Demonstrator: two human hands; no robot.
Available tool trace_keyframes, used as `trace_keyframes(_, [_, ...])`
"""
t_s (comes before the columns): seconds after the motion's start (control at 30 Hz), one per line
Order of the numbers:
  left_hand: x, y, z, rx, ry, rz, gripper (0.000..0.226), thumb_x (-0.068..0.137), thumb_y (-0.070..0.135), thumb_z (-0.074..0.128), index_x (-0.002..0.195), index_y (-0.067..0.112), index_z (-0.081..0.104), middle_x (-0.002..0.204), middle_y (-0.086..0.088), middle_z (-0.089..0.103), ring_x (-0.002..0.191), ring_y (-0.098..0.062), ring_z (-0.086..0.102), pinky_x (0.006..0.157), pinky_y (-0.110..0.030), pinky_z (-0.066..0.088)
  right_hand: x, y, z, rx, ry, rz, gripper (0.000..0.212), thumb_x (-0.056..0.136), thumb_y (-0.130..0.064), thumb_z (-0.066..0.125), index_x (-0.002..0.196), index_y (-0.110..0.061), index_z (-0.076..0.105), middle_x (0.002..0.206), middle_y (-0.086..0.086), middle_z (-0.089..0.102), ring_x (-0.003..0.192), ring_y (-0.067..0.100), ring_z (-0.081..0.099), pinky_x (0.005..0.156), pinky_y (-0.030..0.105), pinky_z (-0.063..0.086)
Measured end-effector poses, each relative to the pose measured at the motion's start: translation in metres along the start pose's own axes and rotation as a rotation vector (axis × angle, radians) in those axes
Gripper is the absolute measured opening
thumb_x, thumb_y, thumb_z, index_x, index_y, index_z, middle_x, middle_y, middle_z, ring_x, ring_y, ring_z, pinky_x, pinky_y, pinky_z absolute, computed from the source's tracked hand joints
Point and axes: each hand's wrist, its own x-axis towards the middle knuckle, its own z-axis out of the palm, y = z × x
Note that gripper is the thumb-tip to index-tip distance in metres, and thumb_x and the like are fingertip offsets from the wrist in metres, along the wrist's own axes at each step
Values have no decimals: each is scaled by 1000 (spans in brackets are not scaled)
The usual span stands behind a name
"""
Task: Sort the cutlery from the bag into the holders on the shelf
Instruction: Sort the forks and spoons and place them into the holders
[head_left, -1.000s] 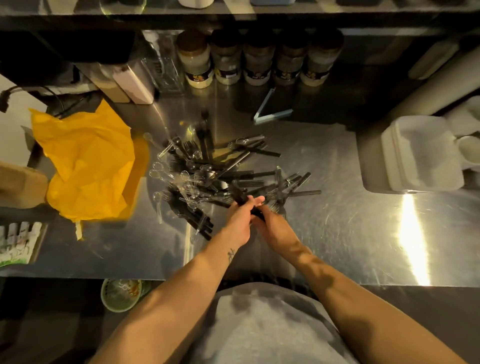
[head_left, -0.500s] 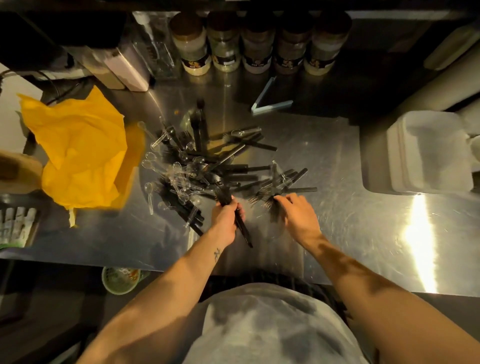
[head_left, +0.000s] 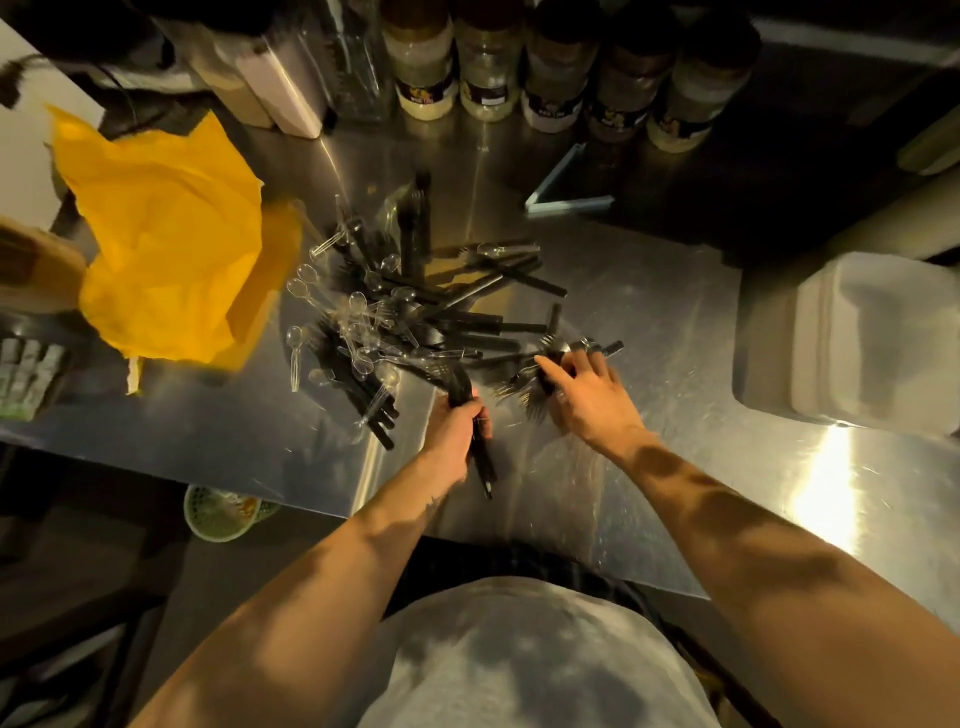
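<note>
A heap of black and clear plastic cutlery (head_left: 415, 322) lies spread on the steel counter (head_left: 675, 364), just right of a crumpled yellow bag (head_left: 166, 249). My left hand (head_left: 457, 431) grips a small bundle of black pieces (head_left: 480, 457) at the heap's near edge, handles pointing toward me. My right hand (head_left: 587, 395) reaches into the right end of the heap, its fingers curled around black forks (head_left: 545, 384) there. No cutlery holders can be seen.
Several spice jars (head_left: 556, 93) line the back of the counter. A white foam container (head_left: 857, 338) sits at the right. A light blue strip (head_left: 566, 197) lies behind the heap. A green basket (head_left: 223, 514) stands below the counter's front edge.
My hands were together at the heap's near edge, then parted. The left kept its black bundle; the right moved right and closed its fingers on forks. The view shifted closer.
</note>
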Motion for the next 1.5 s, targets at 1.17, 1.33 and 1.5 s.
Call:
trace_keyframes(1.17, [-15,-11,-4,-12,-3,-17,15,101,10,57,116,7,61,79,-7,61,70,-18,57,68,-31,49,20,-1,-18,-291,-67,-325,57,87,-22,75,134,-17,44,127,8,52,118,26,51,112,42,32])
trace_keyframes(1.33, [-17,-8,-3,-32,13,-28,12,102,10,56,112,9,62,79,-7,62,70,-17,58,69,-31,49,18,-4,-17,-295,-40,-295,55,87,-22,75,132,-16,44,127,8,49,117,25,48,112,40,32])
trace_keyframes(1.5, [-16,-5,3,-10,-22,45,10,102,11,56,111,11,61,83,-6,65,77,-18,64,86,-40,56,11,-12,-20,-106,20,-269,44,92,-11,66,131,-15,46,124,6,49,115,23,52,111,37,34])
